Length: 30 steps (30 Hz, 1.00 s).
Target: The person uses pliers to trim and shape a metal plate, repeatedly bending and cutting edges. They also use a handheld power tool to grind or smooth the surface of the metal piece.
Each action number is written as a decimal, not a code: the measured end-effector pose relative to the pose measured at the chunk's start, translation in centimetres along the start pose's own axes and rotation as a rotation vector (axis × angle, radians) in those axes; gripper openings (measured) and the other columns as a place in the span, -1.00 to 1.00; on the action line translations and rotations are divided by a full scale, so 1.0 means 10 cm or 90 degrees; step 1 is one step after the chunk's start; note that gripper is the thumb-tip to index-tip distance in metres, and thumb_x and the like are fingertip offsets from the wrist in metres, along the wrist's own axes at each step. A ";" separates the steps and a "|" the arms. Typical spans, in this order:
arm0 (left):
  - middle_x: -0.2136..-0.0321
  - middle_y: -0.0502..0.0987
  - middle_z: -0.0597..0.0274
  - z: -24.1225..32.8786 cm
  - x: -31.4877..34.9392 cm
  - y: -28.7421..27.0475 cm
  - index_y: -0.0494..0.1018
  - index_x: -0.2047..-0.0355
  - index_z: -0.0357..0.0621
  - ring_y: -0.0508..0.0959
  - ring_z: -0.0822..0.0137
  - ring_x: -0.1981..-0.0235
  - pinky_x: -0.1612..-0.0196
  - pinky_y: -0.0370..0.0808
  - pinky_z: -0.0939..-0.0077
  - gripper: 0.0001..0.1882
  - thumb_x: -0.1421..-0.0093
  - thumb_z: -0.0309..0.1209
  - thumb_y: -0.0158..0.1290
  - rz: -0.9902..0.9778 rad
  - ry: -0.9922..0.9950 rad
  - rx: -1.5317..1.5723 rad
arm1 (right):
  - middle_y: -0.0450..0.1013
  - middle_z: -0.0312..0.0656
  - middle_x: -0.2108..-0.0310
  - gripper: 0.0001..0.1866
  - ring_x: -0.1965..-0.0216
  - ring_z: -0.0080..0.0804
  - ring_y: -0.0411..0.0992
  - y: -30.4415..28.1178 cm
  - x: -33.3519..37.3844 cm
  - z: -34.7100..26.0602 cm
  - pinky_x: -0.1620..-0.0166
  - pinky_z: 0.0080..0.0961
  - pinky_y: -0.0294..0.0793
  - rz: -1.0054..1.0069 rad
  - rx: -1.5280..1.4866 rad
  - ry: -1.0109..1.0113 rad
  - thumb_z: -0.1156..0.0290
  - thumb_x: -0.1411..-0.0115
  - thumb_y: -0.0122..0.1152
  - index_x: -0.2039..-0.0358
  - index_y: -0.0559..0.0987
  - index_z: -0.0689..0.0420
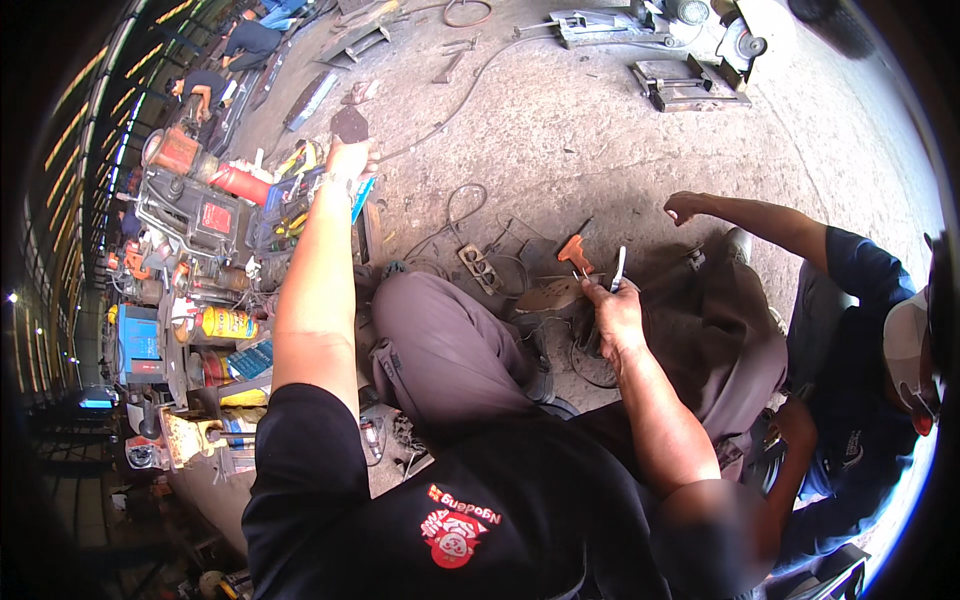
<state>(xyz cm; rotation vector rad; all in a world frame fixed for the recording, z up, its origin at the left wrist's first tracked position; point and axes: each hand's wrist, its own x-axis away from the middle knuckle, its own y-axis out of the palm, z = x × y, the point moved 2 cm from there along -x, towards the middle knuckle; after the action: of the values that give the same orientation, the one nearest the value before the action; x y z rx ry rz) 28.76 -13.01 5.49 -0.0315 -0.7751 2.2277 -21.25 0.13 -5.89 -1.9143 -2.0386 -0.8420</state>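
My left arm stretches forward over the left side. My left hand is closed at a dark brown, flat, many-sided piece, which seems held at the fingertips. Beside that wrist are an open toolbox and a blue packet. Above my lap, my right hand is closed on a slim white object; its exact kind is unclear. Thin light tips show by the thumb. Just beyond lie an orange pistol-shaped tool and a tan curved piece on the floor.
A socket strip with looped cables lies before my knee. Machines, cans and a yellow bottle crowd the left. A cut-off saw stands far right. Close on my right sits another person, one arm extended; more people work far left.
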 end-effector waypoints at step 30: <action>0.31 0.63 -0.03 0.89 -0.30 -1.09 -0.17 -0.36 -0.61 0.65 0.33 0.43 0.49 0.61 0.48 0.00 -0.21 -0.33 0.25 0.047 0.237 -0.009 | 0.49 -0.38 0.42 -0.90 0.40 -0.59 0.34 0.23 0.11 0.08 0.25 -0.49 0.32 -0.058 0.019 -0.002 0.42 -0.20 0.31 0.30 0.60 0.15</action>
<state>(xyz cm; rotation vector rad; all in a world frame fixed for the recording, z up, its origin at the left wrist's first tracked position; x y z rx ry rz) 35.82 -13.93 18.02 -0.4742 -0.5900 2.1944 -18.96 1.46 -5.31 -1.8201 -2.1420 -0.8247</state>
